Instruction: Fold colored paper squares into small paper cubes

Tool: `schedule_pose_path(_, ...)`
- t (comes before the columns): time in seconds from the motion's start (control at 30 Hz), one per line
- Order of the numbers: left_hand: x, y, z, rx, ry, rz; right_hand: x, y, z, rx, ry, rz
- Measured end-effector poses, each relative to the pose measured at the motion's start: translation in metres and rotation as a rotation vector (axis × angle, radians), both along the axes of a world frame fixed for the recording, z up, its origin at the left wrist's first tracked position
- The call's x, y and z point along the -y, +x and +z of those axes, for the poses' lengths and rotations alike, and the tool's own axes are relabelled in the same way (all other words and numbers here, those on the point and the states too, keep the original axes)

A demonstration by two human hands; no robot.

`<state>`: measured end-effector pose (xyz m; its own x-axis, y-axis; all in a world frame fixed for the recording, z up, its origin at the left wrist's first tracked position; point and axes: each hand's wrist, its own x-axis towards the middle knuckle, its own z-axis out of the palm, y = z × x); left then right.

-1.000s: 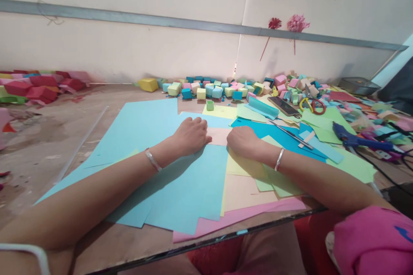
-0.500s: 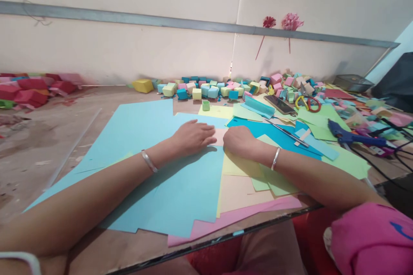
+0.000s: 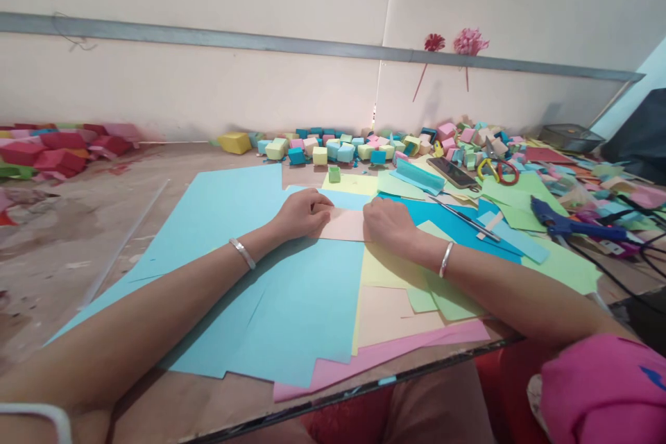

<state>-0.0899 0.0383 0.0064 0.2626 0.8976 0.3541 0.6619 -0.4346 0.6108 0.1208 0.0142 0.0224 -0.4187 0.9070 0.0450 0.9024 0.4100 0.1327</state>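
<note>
A small pale pink strip of paper [image 3: 343, 225] lies between my hands, over a large light blue sheet [image 3: 291, 305]. My left hand [image 3: 303, 213] pinches the strip's left end, thumb and fingers together. At the right end, my right hand [image 3: 389, 224] is curled with its fingers closed on the paper; the fingertips are hidden. Beneath my right wrist are yellow, green and pink sheets [image 3: 393, 316]. A darker blue sheet [image 3: 431, 208] extends to the right, with a pen [image 3: 463, 217] lying across it.
Folded paper boxes [image 3: 320, 152] line the back by the wall. Red paper boxes [image 3: 62, 152] pile up at far left. On the right are a phone [image 3: 451, 172], scissors [image 3: 498, 171], a blue glue gun [image 3: 567, 222] with cables and a metal tin [image 3: 571, 137].
My left hand has gone from lying flat with fingers stretched to pinching the strip's left end, leaving more of the strip showing. My right hand has stayed closed at the right end.
</note>
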Motion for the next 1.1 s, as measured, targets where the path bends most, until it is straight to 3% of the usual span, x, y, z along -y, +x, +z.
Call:
schedule_pose_path(0.13,0.0,-0.003,0.0,0.196,-0.029,0.046,-0.012,0.007,-0.003,-0.206,0.192,0.132)
schedule_pose_path(0.33,-0.007,-0.005,-0.005,0.557,-0.008,0.151,-0.031,0.012,-0.015,-0.815,-0.059,0.103)
schedule_pose_path(0.47,-0.01,-0.004,-0.007,0.699,-0.017,0.174,-0.032,0.011,-0.017,-0.921,-0.115,0.088)
schedule_pose_path(0.63,-0.007,-0.001,-0.004,0.781,-0.058,0.185,-0.028,0.009,-0.018,-1.069,-0.19,0.121)
schedule_pose_path(0.87,-0.004,0.001,0.002,0.826,-0.044,0.225,-0.032,0.009,-0.026,-1.371,-0.146,-0.018)
schedule_pose_path(1.1,0.0,0.002,0.003,0.789,-0.03,0.193,-0.032,0.008,-0.027,-1.581,-0.17,-0.049)
